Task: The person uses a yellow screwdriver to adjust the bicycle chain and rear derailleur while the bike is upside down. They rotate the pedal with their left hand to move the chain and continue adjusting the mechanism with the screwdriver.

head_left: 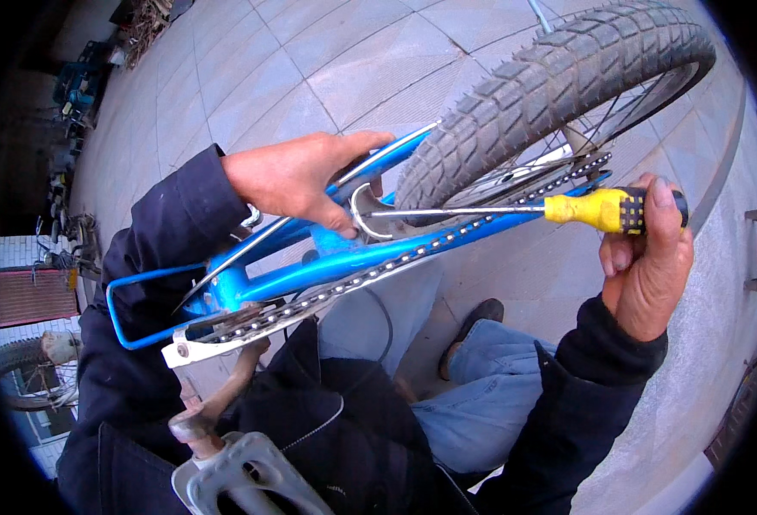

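Observation:
In front of me is a bicycle with a blue frame (310,276), a knobbly rear tyre (559,86) and a chain (378,269) along its near side. My left hand (297,176) wraps over the far frame tube, its thumb pressed beside a curved silvery metal piece (366,206) in front of the tyre. My right hand (653,266) grips the yellow and black handle of a screwdriver (589,209). Its long shaft points left, with the tip at the curved piece. Whether a screw sits there is hidden.
A grey pedal (250,481) on its crank stands close to my body at the bottom. The white chain guard (215,348) ends at the lower left. Paving tiles (353,51) spread beyond the bicycle. Another wheel (31,378) and clutter line the left side.

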`<act>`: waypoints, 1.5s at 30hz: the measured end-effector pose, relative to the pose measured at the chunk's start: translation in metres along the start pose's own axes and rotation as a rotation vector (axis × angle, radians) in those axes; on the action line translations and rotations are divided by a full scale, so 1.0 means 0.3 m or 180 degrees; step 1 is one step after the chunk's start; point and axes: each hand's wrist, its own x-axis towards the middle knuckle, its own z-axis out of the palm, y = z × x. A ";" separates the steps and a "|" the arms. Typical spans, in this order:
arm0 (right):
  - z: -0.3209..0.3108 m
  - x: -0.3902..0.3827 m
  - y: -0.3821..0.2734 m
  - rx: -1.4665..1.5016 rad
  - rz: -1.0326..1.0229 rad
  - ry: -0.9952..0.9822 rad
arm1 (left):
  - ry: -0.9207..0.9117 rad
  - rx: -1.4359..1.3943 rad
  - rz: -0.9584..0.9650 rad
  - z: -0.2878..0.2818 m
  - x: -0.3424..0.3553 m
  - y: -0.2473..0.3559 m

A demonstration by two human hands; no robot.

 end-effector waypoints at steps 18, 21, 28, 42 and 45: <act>0.005 -0.007 -0.013 -0.0218 -0.0064 0.0058 | 0.0006 -0.0037 0.0066 0.003 0.000 0.008; -0.002 0.005 -0.003 -0.0243 0.0052 0.0033 | -0.0010 -0.0041 -0.0009 0.002 -0.009 0.015; 0.004 0.003 -0.031 -0.0373 -0.0003 -0.0170 | 0.0048 0.0039 0.0083 0.006 -0.026 0.012; 0.029 -0.019 -0.036 -0.0592 -0.0105 -0.0260 | 0.0009 -0.0321 0.0274 0.009 -0.028 -0.006; 0.028 -0.024 -0.037 -0.0536 -0.0103 -0.0270 | 0.0047 -0.0322 0.0299 0.012 -0.025 -0.010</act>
